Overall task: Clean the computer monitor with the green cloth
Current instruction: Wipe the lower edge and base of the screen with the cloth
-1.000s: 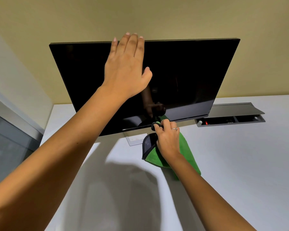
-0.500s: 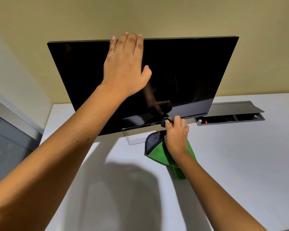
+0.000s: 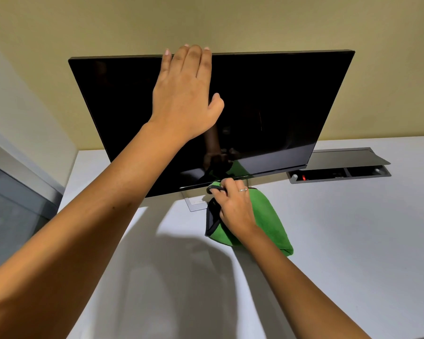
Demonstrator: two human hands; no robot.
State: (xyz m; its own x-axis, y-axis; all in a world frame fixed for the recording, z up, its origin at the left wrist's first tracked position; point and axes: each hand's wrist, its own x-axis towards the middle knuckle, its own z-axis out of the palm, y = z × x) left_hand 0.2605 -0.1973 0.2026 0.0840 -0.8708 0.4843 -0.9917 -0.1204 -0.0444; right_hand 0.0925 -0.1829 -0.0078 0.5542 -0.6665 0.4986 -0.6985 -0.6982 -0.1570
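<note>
Currently the left hand [image 3: 185, 99] lies flat, fingers straight, on the black flat-panel monitor [image 3: 267, 99], reaching its top edge. The right hand [image 3: 233, 204] grips the folded green microfibre cloth [image 3: 267, 216] against the bottom bezel. Judged mid-task: lower edge in progress, most of the screen apparently remaining.

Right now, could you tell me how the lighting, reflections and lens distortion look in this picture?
Head view: wide-angle lens splays the monitor into a trapezoid; its dark screen mirrors the right hand and green cloth; the arms cast soft shadows on the white desk; focus is sharp, without harsh glare.
</note>
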